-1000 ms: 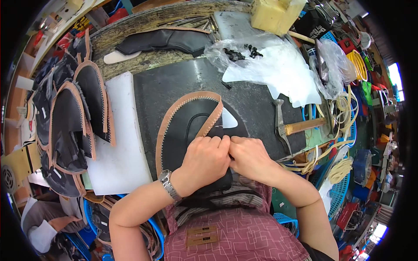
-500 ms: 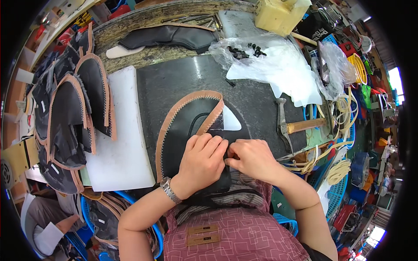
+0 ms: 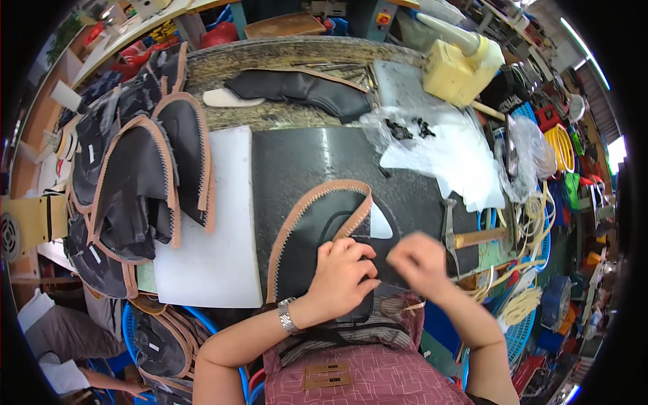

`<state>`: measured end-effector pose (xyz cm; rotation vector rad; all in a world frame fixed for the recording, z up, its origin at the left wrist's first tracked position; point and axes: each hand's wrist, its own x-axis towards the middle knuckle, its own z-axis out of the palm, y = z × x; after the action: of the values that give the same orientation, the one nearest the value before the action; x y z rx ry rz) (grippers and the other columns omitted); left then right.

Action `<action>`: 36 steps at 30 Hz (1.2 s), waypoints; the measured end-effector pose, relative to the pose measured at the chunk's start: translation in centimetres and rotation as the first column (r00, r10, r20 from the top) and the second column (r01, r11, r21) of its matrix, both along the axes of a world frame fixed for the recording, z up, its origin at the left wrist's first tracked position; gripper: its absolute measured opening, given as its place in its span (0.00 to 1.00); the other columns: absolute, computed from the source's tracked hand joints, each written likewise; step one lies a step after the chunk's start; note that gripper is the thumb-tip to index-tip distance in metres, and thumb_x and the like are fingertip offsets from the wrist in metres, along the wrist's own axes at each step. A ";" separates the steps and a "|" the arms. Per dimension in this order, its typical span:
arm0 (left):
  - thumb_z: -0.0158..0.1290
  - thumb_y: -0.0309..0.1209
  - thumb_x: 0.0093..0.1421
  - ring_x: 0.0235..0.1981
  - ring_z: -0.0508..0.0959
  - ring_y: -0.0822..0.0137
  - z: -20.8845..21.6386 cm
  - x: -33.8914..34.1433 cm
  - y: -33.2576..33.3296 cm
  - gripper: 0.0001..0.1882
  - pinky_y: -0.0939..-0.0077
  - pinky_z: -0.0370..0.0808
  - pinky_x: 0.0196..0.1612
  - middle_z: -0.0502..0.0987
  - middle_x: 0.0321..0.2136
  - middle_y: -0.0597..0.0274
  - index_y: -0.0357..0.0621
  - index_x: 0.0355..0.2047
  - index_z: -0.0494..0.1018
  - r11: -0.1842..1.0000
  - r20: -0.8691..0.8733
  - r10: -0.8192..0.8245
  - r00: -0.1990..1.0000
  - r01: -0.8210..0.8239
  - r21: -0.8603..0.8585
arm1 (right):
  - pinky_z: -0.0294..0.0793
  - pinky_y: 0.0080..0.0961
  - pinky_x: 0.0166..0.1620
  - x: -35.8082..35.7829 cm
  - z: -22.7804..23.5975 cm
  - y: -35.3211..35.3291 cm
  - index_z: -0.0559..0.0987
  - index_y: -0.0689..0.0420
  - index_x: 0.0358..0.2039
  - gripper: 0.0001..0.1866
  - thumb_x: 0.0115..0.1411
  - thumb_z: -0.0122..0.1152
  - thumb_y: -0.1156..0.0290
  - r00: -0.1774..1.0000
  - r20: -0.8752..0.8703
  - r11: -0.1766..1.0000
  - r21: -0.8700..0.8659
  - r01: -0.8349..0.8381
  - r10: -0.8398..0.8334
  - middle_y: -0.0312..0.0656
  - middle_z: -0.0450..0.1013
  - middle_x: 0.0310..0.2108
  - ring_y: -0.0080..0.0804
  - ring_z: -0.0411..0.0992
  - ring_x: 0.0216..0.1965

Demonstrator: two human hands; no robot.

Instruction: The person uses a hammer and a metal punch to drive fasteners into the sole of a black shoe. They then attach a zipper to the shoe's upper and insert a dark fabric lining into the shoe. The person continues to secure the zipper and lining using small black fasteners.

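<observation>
A black leather piece (image 3: 305,236) with a tan, zigzag-stitched border lies on the dark work board (image 3: 297,156) in front of me. Its border folds over at the top right, where a white pointed backing (image 3: 381,224) shows. My left hand (image 3: 343,278), with a metal watch at the wrist, is closed on the near part of this piece, fingers curled. My right hand (image 3: 420,264) hovers just right of it, apart from the leather and smeared by motion; its fingers look bent, but whether they hold anything is unclear.
A hammer (image 3: 479,237) lies at the right of the board, beside white sheets (image 3: 445,152) in clear plastic. Similar stitched pieces (image 3: 135,185) are heaped left, over a white slab (image 3: 229,223). Behind stands a yellowish plastic container (image 3: 459,74). A person's arm (image 3: 108,381) shows lower left.
My right hand has come away from the leather beside my left hand and moved right. My left hand still grips the piece. The whole view has shifted, showing more of the far side.
</observation>
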<state>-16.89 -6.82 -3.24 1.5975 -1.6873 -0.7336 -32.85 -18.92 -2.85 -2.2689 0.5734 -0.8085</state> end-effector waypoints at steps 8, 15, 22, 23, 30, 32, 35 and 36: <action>0.61 0.30 0.45 0.49 0.64 0.61 0.5 -0.8 -0.1 0.09 0.60 0.53 0.53 0.70 0.42 0.67 0.46 0.27 0.73 0.999 0.014 0.014 1.000 -0.015 0.050 | 0.72 0.26 0.29 11.6 7.3 -16.2 0.78 0.63 0.29 0.08 0.52 0.58 0.71 0.684 -0.707 0.972 0.235 -0.016 0.182 0.42 0.75 0.20 0.30 0.73 0.22; 0.61 0.29 0.43 0.46 0.65 0.62 0.7 0.1 -0.7 0.12 0.62 0.55 0.49 0.70 0.41 0.67 0.47 0.26 0.69 0.999 0.036 0.037 0.999 -0.037 0.000 | 0.72 0.35 0.32 8.7 3.4 -14.7 0.77 0.60 0.25 0.09 0.46 0.65 0.68 0.728 -0.644 0.958 0.029 -0.286 0.237 0.47 0.75 0.23 0.44 0.74 0.27; 0.60 0.27 0.44 0.43 0.67 0.63 -0.4 -0.5 -0.5 0.12 0.62 0.55 0.50 0.73 0.30 0.70 0.48 0.29 0.70 0.985 0.142 -0.035 0.989 0.059 -0.165 | 0.71 0.31 0.32 6.0 1.6 -13.2 0.74 0.61 0.31 0.11 0.47 0.64 0.72 0.781 -0.596 0.982 0.089 -0.167 0.187 0.45 0.73 0.24 0.39 0.73 0.28; 0.60 0.27 0.44 0.42 0.67 0.63 -0.6 -0.5 -0.4 0.12 0.62 0.55 0.50 0.73 0.28 0.71 0.48 0.30 0.70 0.981 0.143 -0.033 0.989 0.060 -0.184 | 0.71 0.29 0.32 5.5 1.7 -12.9 0.75 0.61 0.31 0.10 0.47 0.63 0.73 0.798 -0.577 0.985 0.090 -0.146 0.171 0.44 0.74 0.24 0.37 0.74 0.28; 0.59 0.25 0.46 0.44 0.66 0.64 0.8 0.9 -0.5 0.14 0.63 0.54 0.52 0.74 0.28 0.71 0.48 0.36 0.75 0.995 -0.086 -0.081 0.993 0.085 0.051 | 0.77 0.20 0.35 1.1 3.1 -5.7 0.73 0.61 0.44 0.15 0.55 0.59 0.76 0.993 0.121 0.266 0.957 -0.117 0.003 0.44 0.75 0.34 0.27 0.75 0.33; 0.59 0.23 0.46 0.44 0.67 0.63 0.9 1.2 -0.6 0.14 0.63 0.56 0.52 0.74 0.28 0.68 0.47 0.36 0.75 0.986 -0.066 -0.155 0.986 0.158 0.053 | 0.77 0.20 0.38 0.0 2.0 -4.5 0.73 0.62 0.45 0.15 0.56 0.58 0.76 0.981 0.194 0.123 0.974 -0.190 -0.017 0.45 0.75 0.36 0.27 0.75 0.36; 0.59 0.23 0.45 0.41 0.68 0.61 0.5 0.7 -0.8 0.12 0.65 0.62 0.48 0.71 0.28 0.65 0.45 0.32 0.74 0.987 -0.001 -0.157 0.988 0.157 -0.026 | 0.77 0.20 0.39 -0.9 0.8 -3.8 0.73 0.62 0.45 0.15 0.56 0.58 0.75 0.984 0.177 0.119 0.978 -0.173 -0.021 0.45 0.75 0.37 0.28 0.75 0.36; 0.59 0.23 0.45 0.39 0.68 0.60 0.5 0.8 -0.9 0.11 0.66 0.63 0.46 0.70 0.28 0.63 0.44 0.31 0.73 0.985 0.019 -0.172 0.985 0.173 -0.011 | 0.76 0.21 0.39 -0.9 0.8 -3.5 0.74 0.63 0.44 0.14 0.56 0.59 0.76 0.984 0.180 0.123 0.977 -0.176 -0.018 0.45 0.75 0.36 0.27 0.75 0.36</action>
<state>-16.12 -7.70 -2.69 1.4657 -1.8567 -0.7938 -33.76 -22.43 -2.01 -0.8837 0.6258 -0.2785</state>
